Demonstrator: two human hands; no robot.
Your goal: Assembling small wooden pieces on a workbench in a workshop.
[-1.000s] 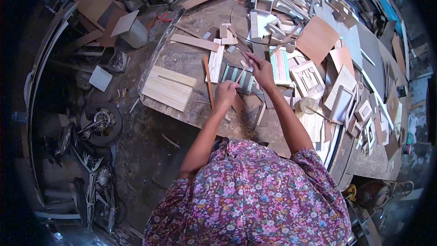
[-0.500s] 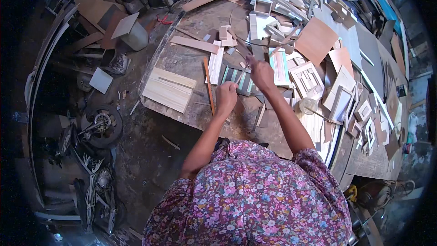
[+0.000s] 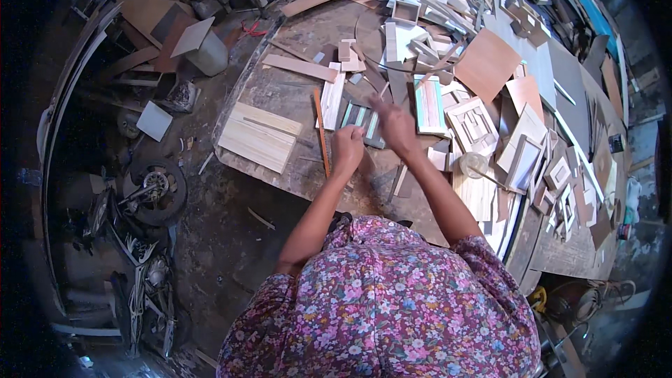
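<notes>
A dark panel with pale green and whitish strips point(image 3: 373, 124) lies on the workbench in front of me. My left hand point(image 3: 347, 148) is closed at its near left edge; whatever its fingers grip is too small to make out. Over the panel's right side is my right hand point(image 3: 397, 128), its fingers smeared by motion, so I cannot see whether they hold anything. An orange-brown thin stick point(image 3: 321, 131) lies left of my left hand, beside a pale wooden board point(image 3: 330, 101). Right of my right hand is a pale panel with green edges point(image 3: 430, 103).
Pale planks point(image 3: 260, 138) lie at the bench's left edge. Small wooden frames point(image 3: 472, 126), a round clear container with a stick point(image 3: 473, 164) and a brown square sheet point(image 3: 488, 62) crowd the right side. A wheel point(image 3: 155, 192) stands on the floor at left.
My right hand has shifted slightly left and toward me over the striped panel, its fingers now blurred. The left hand stays almost in place.
</notes>
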